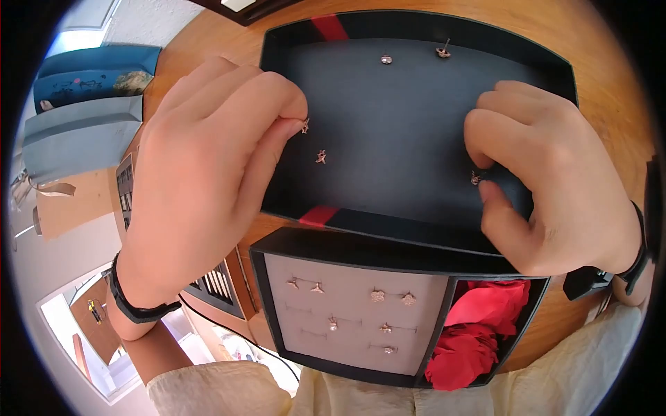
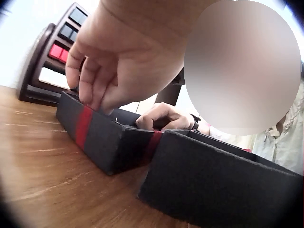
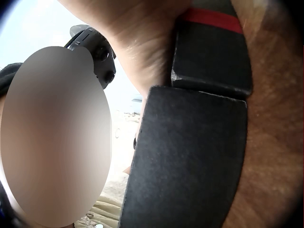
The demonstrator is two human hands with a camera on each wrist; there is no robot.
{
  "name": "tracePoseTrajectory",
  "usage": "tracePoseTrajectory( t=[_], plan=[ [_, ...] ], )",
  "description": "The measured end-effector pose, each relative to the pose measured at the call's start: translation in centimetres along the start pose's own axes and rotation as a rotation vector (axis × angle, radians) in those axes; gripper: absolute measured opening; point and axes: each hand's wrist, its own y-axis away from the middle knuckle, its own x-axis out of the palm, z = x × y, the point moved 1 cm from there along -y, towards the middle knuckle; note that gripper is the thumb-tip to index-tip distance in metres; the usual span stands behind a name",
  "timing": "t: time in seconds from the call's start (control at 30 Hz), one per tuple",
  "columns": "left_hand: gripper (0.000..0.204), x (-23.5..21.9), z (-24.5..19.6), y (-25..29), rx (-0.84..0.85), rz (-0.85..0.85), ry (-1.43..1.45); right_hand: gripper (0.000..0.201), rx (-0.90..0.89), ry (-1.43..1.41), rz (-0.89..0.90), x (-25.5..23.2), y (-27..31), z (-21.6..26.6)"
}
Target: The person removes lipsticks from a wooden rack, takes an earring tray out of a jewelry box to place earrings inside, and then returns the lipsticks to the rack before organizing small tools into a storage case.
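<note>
My left hand (image 1: pixel 208 142) is over the left side of a shallow black box lid (image 1: pixel 395 132) with red ribbon stripes. Its thumb and forefinger pinch a small star-like earring (image 1: pixel 305 126). A similar earring (image 1: pixel 321 157) lies just below on the lid's dark floor. At the lid's right side, the curled thumb and forefinger of my right hand (image 1: pixel 548 166) close on another small earring (image 1: pixel 476 178). Two more studs, a pale one (image 1: pixel 386 60) and one with its post up (image 1: pixel 443 52), lie near the far wall. In the left wrist view the left fingertips overlap the lid's edge.
Nearer me stands a black jewellery box (image 1: pixel 263 298). Several earrings sit on its pale pad (image 1: pixel 347 305), beside crumpled red material (image 1: pixel 468 347). Blue-grey bags (image 1: pixel 90 132) are at left. A dark wooden rack (image 2: pixel 45 61) stands behind the lid on the wooden table (image 2: pixel 57 180).
</note>
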Motion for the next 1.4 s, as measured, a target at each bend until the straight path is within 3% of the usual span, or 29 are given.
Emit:
tracePoseTrajectory(
  t=[0.07, 0.17, 0.27, 0.33, 0.37, 0.47, 0.5, 0.57, 0.63, 0.7, 0.73, 0.8, 0.87, 1.03, 1.13, 1.4],
  plan=[
    [0.013, 0.1, 0.3, 0.4, -0.005, 0.000, 0.002, 0.020, 0.004, 0.020, -0.045, 0.0, -0.1, -0.1],
    [0.012, 0.2, 0.6, 0.7, 0.001, -0.028, -0.003, 0.019, -0.017, 0.097, 0.071, -0.4, -0.4, -0.2],
    [0.012, 0.2, 0.9, 1.0, -0.002, -0.033, 0.007, 0.017, -0.078, 0.093, 0.011, -0.4, -0.6, -0.1],
    [0.013, 0.1, 0.7, 0.9, -0.003, -0.016, 0.087, 0.008, 0.198, -0.202, 0.111, -1.2, -0.6, 0.1],
    [0.013, 0.0, 0.5, 0.7, 0.001, -0.029, 0.098, 0.008, 0.207, -0.188, 0.116, -1.4, -0.6, 0.1],
    [0.015, -0.3, -0.6, 0.2, 0.000, 0.016, 0.105, 0.016, 0.244, -0.681, -0.042, -1.1, -0.7, 0.0],
    [0.015, -0.3, -1.1, 0.0, 0.006, -0.007, 0.130, 0.016, 0.247, -0.667, -0.044, -1.1, -0.6, -0.2],
    [0.016, -0.8, -2.0, -0.3, 0.017, -0.040, 0.151, 0.015, 0.425, -0.923, -0.081, -1.3, -0.4, -0.8],
    [0.020, -1.4, -3.0, -0.8, 0.059, -0.049, 0.162, 0.017, 0.422, -0.893, -0.150, -1.9, -0.9, 0.2],
    [0.022, -1.3, -3.5, -1.3, 0.069, -0.084, 0.164, 0.020, 0.336, -1.069, -0.151, -1.9, -1.1, -0.2],
    [0.024, -1.2, -3.8, -1.6, 0.075, -0.109, 0.165, 0.020, 0.336, -1.063, -0.153, -1.9, -1.1, -0.7],
    [0.028, -1.2, -4.3, -2.0, 0.084, -0.154, 0.165, 0.021, 0.170, -1.079, -0.029, -2.0, -1.0, -1.4],
    [0.030, -1.1, -4.4, -2.4, 0.088, -0.174, 0.164, 0.023, 0.198, -1.050, -0.047, -2.2, -0.9, -0.6],
    [0.032, -0.4, -4.0, -3.6, 0.292, -0.229, 0.117, 0.024, 0.241, -0.984, -0.055, -3.4, -0.3, -1.1],
    [0.031, -0.3, -5.9, -3.2, 0.145, -0.238, 0.022, 0.025, 0.249, -0.959, -0.034, -3.2, -0.4, -1.0],
    [0.031, -0.6, -6.4, -2.9, 0.133, -0.124, 0.022, 0.026, 0.241, -0.991, 0.091, 0.1, -1.6, -0.7]
  ],
)
